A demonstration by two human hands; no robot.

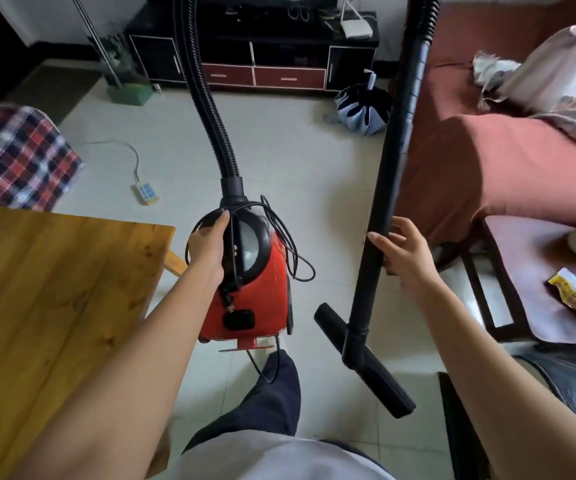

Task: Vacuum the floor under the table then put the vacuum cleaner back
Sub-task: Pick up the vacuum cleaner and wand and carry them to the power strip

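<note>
The wooden table (54, 289) fills the left side. Just off its far right corner, the left hand (208, 245) has its fingers curled round the black top handle of the red vacuum cleaner (262, 306), with loops of the cord (293, 251) caught in the same grip. I cannot tell if the canister rests on the floor (279, 150). Further right, the right hand (406, 252) holds the wand (393, 150) loosely, thumb in front and fingers curved behind. The wand's long axis rises steeply from the floor nozzle (366, 362), near the person's feet, up and away. The floor under the table lies left of both, so I judge the nozzle must swing left past the canister.
</note>
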